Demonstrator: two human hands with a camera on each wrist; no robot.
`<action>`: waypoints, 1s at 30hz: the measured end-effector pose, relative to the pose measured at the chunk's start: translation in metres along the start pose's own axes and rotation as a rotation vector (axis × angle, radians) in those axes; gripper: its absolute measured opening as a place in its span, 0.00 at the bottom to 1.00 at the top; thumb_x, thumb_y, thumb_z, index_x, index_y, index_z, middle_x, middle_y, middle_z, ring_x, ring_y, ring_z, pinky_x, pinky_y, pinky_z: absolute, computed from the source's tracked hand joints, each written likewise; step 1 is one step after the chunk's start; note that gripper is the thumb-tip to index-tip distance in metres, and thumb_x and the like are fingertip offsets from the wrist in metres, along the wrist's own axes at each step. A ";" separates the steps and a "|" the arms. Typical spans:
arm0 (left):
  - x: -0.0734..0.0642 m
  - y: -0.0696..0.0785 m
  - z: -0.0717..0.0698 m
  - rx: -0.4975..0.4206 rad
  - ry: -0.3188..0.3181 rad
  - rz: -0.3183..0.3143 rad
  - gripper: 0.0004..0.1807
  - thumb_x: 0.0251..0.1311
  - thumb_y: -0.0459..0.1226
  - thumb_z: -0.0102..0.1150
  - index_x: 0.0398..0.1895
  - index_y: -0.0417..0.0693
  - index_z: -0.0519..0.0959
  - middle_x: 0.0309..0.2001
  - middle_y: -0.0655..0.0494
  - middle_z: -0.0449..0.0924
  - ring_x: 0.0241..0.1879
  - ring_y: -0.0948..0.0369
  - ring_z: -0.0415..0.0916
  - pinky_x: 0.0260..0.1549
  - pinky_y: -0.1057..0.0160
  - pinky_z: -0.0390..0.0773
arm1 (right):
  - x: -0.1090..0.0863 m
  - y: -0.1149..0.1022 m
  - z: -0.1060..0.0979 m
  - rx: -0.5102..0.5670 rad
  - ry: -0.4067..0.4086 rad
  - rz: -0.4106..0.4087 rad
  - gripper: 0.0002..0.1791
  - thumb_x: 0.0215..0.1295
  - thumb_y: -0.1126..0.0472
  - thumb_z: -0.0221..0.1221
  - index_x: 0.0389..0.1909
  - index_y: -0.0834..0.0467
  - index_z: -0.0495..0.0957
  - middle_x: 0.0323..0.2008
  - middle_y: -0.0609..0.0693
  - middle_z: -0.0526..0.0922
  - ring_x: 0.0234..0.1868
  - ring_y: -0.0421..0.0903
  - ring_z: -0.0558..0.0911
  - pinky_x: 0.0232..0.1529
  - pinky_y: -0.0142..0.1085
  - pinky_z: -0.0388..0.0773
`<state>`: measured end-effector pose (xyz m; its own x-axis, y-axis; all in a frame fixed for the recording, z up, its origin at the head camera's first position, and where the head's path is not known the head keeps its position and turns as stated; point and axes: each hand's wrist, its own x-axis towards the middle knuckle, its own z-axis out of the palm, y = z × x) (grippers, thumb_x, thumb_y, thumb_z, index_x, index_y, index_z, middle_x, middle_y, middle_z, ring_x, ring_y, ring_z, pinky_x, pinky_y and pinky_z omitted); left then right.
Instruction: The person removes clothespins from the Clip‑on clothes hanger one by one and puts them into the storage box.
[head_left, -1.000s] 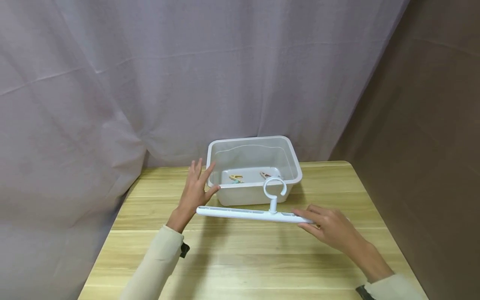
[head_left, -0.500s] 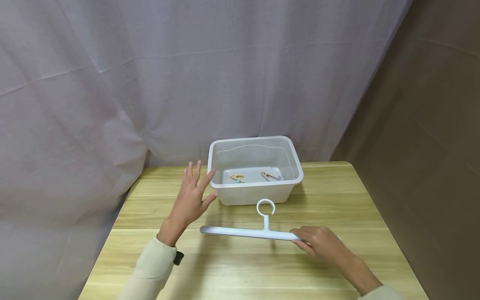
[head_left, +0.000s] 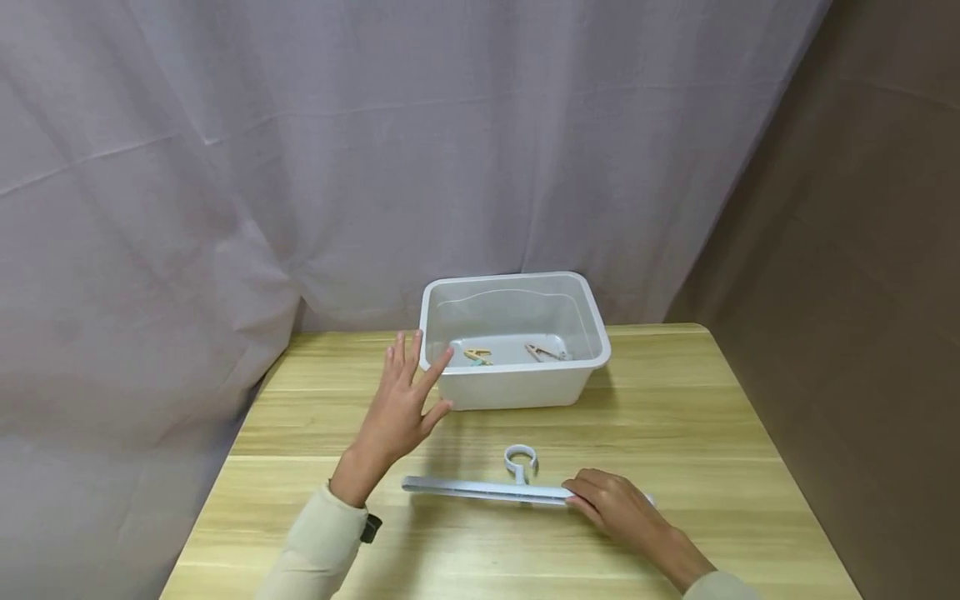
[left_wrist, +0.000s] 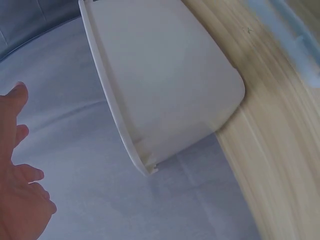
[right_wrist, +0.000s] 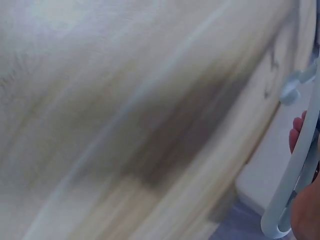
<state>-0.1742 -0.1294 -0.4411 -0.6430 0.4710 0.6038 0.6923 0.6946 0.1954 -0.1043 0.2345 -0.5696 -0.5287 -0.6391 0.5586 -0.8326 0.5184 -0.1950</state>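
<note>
My right hand (head_left: 618, 508) grips the right end of a pale plastic clothes hanger (head_left: 487, 492). The hanger lies crosswise over the front part of the table, its round hook pointing toward the bin; whether it touches the tabletop I cannot tell. In the right wrist view fingers curl behind the hanger's bar (right_wrist: 287, 190). My left hand (head_left: 397, 408) has its fingers spread beside the front left corner of a white plastic bin (head_left: 513, 389), holding nothing. On the bin's floor lie a yellow clothespin (head_left: 477, 355) and a brownish clothespin (head_left: 542, 353), with a small greenish piece by the yellow one.
The wooden table (head_left: 712, 450) ends at the back against a grey curtain (head_left: 375, 167). A darker curtain (head_left: 862, 292) hangs along the right side. The bin stands near the table's back edge.
The right hand has brought the hanger down and toward the table's front, away from the bin. The left hand stays spread by the bin, drawn slightly back from its rim.
</note>
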 end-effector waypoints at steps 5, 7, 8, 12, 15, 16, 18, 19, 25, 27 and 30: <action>0.000 0.004 0.000 -0.004 0.004 0.001 0.43 0.54 0.42 0.74 0.73 0.47 0.66 0.73 0.25 0.47 0.72 0.28 0.38 0.64 0.29 0.47 | -0.009 0.005 0.010 -0.015 0.002 0.007 0.09 0.68 0.56 0.64 0.40 0.59 0.84 0.35 0.44 0.81 0.34 0.39 0.81 0.36 0.31 0.80; 0.000 0.005 0.001 -0.009 0.002 0.001 0.43 0.53 0.42 0.74 0.73 0.47 0.66 0.74 0.26 0.47 0.72 0.29 0.38 0.64 0.29 0.47 | -0.012 0.006 0.013 -0.017 -0.004 0.015 0.10 0.68 0.55 0.64 0.39 0.58 0.85 0.35 0.44 0.81 0.35 0.38 0.81 0.38 0.32 0.80; 0.000 0.005 0.002 -0.009 0.001 0.001 0.43 0.53 0.42 0.75 0.73 0.47 0.66 0.74 0.27 0.46 0.72 0.29 0.38 0.64 0.29 0.47 | -0.014 0.006 0.015 -0.021 -0.005 0.019 0.10 0.67 0.55 0.64 0.39 0.58 0.85 0.35 0.43 0.81 0.36 0.39 0.81 0.39 0.34 0.80; 0.001 0.006 0.003 -0.006 -0.002 0.002 0.43 0.53 0.42 0.75 0.73 0.48 0.66 0.75 0.28 0.46 0.73 0.30 0.37 0.64 0.29 0.47 | -0.018 0.007 0.021 -0.034 -0.019 0.050 0.09 0.61 0.56 0.69 0.39 0.57 0.85 0.36 0.42 0.81 0.38 0.39 0.80 0.43 0.36 0.79; 0.001 0.008 0.004 -0.001 -0.006 0.006 0.43 0.53 0.42 0.75 0.73 0.49 0.66 0.74 0.27 0.46 0.73 0.30 0.37 0.65 0.30 0.47 | -0.022 0.006 0.024 -0.031 -0.029 0.076 0.10 0.57 0.58 0.72 0.38 0.56 0.86 0.37 0.41 0.80 0.37 0.38 0.78 0.41 0.35 0.77; 0.001 0.008 0.004 0.002 -0.006 0.008 0.43 0.53 0.43 0.75 0.73 0.48 0.66 0.74 0.26 0.47 0.72 0.29 0.37 0.65 0.30 0.47 | -0.023 0.005 0.025 -0.031 -0.030 0.080 0.10 0.56 0.59 0.72 0.38 0.56 0.86 0.37 0.41 0.79 0.36 0.37 0.77 0.40 0.35 0.76; 0.000 0.010 0.004 0.002 -0.010 0.010 0.43 0.54 0.43 0.74 0.73 0.48 0.66 0.74 0.26 0.47 0.73 0.30 0.37 0.65 0.30 0.47 | -0.026 0.004 0.026 -0.032 -0.036 0.091 0.10 0.55 0.59 0.73 0.38 0.56 0.86 0.37 0.40 0.78 0.36 0.37 0.76 0.39 0.34 0.75; 0.000 0.011 0.004 0.003 -0.011 0.012 0.43 0.54 0.43 0.74 0.73 0.48 0.66 0.74 0.26 0.47 0.73 0.30 0.37 0.65 0.30 0.46 | -0.027 0.003 0.027 -0.034 -0.039 0.092 0.10 0.55 0.58 0.73 0.37 0.55 0.86 0.37 0.40 0.77 0.35 0.37 0.75 0.39 0.34 0.74; 0.001 0.017 0.006 0.047 -0.056 0.026 0.41 0.58 0.47 0.71 0.74 0.49 0.66 0.75 0.28 0.45 0.73 0.32 0.36 0.66 0.32 0.45 | -0.034 0.002 0.032 -0.046 -0.041 0.107 0.11 0.58 0.53 0.70 0.37 0.54 0.85 0.37 0.39 0.75 0.34 0.35 0.72 0.37 0.31 0.71; 0.002 0.019 0.007 0.076 -0.079 0.030 0.40 0.59 0.49 0.69 0.74 0.49 0.66 0.75 0.27 0.45 0.74 0.32 0.35 0.67 0.33 0.45 | -0.036 0.002 0.034 -0.055 -0.033 0.105 0.12 0.61 0.50 0.68 0.37 0.54 0.86 0.37 0.40 0.75 0.34 0.36 0.72 0.37 0.32 0.71; 0.002 0.022 0.008 0.113 -0.108 0.030 0.41 0.60 0.52 0.67 0.75 0.50 0.66 0.74 0.26 0.47 0.74 0.33 0.34 0.67 0.33 0.45 | -0.031 0.001 0.030 -0.097 -0.044 0.136 0.16 0.62 0.46 0.67 0.41 0.55 0.86 0.40 0.45 0.78 0.40 0.41 0.76 0.42 0.38 0.75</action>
<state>-0.1627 -0.1082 -0.4420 -0.6583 0.5437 0.5207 0.6743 0.7333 0.0868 -0.0940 0.2376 -0.6111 -0.6438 -0.5824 0.4963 -0.7342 0.6528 -0.1865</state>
